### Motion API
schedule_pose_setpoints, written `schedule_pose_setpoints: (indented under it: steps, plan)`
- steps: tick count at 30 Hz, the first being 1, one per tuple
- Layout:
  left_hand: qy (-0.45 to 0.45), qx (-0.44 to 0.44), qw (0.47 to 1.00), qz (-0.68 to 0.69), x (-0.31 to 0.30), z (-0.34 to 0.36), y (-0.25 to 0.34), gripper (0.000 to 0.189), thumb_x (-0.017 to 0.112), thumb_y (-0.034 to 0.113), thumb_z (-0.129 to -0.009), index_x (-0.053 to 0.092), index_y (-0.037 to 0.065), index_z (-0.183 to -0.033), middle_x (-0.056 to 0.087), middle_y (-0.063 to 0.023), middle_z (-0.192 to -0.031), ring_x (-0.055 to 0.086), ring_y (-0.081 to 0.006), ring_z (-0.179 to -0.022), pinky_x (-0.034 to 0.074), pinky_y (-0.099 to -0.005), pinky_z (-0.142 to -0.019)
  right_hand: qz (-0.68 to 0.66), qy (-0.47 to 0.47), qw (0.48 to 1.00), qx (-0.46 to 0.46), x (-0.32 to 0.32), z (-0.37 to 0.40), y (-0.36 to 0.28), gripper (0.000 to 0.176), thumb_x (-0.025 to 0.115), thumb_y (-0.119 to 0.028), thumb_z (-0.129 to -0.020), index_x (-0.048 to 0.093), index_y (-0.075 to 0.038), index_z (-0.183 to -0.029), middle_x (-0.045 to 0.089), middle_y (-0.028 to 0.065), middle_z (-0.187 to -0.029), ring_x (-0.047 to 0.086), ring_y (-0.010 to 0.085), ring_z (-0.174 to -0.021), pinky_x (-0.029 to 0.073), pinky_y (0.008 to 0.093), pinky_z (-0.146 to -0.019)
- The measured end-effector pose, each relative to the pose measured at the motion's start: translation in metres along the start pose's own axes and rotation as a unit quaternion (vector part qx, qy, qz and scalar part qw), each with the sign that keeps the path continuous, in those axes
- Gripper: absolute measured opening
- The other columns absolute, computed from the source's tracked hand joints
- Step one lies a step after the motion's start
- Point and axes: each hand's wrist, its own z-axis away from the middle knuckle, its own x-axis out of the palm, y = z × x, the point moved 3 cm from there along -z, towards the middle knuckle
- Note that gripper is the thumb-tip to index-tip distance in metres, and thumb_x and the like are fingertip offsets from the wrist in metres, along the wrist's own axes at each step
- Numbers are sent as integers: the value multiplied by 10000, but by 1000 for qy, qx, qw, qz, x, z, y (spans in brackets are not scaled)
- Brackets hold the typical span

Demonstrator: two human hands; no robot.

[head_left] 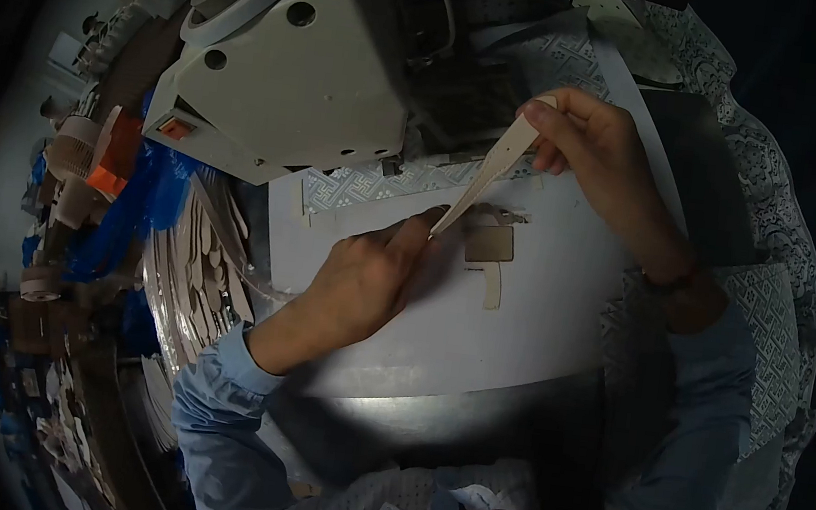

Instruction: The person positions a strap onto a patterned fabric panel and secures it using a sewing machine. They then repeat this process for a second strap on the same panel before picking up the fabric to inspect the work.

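A pale beige strip (496,164) is stretched at a slant between my two hands above the white work surface (541,321). My right hand (582,139) pinches its upper, wider end between thumb and fingers. The narrow lower end is in the closed fingers of my left hand (370,276). Under the strip, a small brownish rectangular plate (490,245) lies on the surface, with a short pale piece (493,287) just below it. What the pale piece is made of cannot be made out.
A large grey-green machine (298,71) stands at the upper left, over patterned cloth (355,187). Bundled pale strips (201,262), blue plastic (148,195) and an orange item (116,151) are at the left. Patterned fabric (771,337) hangs at the right.
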Motion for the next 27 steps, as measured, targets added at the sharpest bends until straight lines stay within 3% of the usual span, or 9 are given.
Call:
schedule_pose_setpoints:
  steps: [2,5,7,10,18,21,22,24,27]
  plan:
    - [-19,34,999,-35,-15,6,10,325,556,143,-989,558,-32,-1263,628,-213,-766,671,-357,-712,517,-437,-650,7,-14,1000,1,0,-1,6,274,571,-286,-1011,677,-33,-999,638,-2,-739,574,37,-637,454,185,-586]
    - [41,134,988,61,-37,3,1,372,553,154,-992,537,-44,-1305,641,-224,-784,677,-348,-699,541,-419,-676,4,-56,998,12,6,1,12,271,570,-290,-1011,672,-41,-980,636,-8,-737,571,37,-631,457,189,-588]
    - [94,106,987,81,-33,-5,-10,382,564,116,-968,554,-14,-1327,650,-172,-896,668,-288,-775,564,-373,-693,-12,-102,994,34,14,4,15,257,578,-283,-1007,666,-44,-968,634,-12,-739,570,36,-630,455,187,-586]
    - [169,320,913,-187,-4,-7,-5,384,645,31,-829,672,68,-1211,584,-58,-1105,591,-204,-992,566,-283,-754,-17,-164,983,85,28,10,29,224,597,-258,-999,653,-47,-948,634,-16,-744,567,36,-627,452,186,-577]
    - [209,246,920,-223,38,-4,-9,322,657,49,-790,690,21,-1109,625,-80,-1140,608,-204,-969,555,-279,-796,9,-93,989,113,65,-42,54,228,707,-250,-915,646,-31,-925,653,-4,-752,581,50,-605,466,215,-538]
    - [212,192,929,-235,31,-9,-26,362,651,45,-775,681,10,-1134,646,-92,-1141,612,-210,-982,554,-280,-813,114,-111,985,71,82,-57,58,228,732,-214,-861,651,-6,-909,683,84,-806,634,162,-641,503,294,-591]
    - [219,193,930,-224,33,-11,-33,381,644,44,-774,674,10,-1152,657,-95,-1124,615,-214,-976,557,-281,-811,215,-62,968,-110,85,-57,54,128,670,-97,-841,665,-12,-936,697,103,-834,658,218,-668,528,321,-626]
    - [229,188,932,-210,34,-12,-41,400,638,42,-772,668,11,-1170,669,-97,-1108,617,-217,-970,560,-283,-808,306,-18,908,-286,87,-51,51,163,609,19,-821,680,-18,-963,712,121,-862,683,274,-695,552,348,-662]
    - [229,162,941,-188,36,-12,-44,403,634,39,-782,667,20,-1184,679,-103,-1053,635,-222,-976,573,-285,-775,319,-96,914,-232,82,-36,55,320,555,75,-796,725,-58,-1031,707,148,-1006,682,341,-821,558,373,-747]
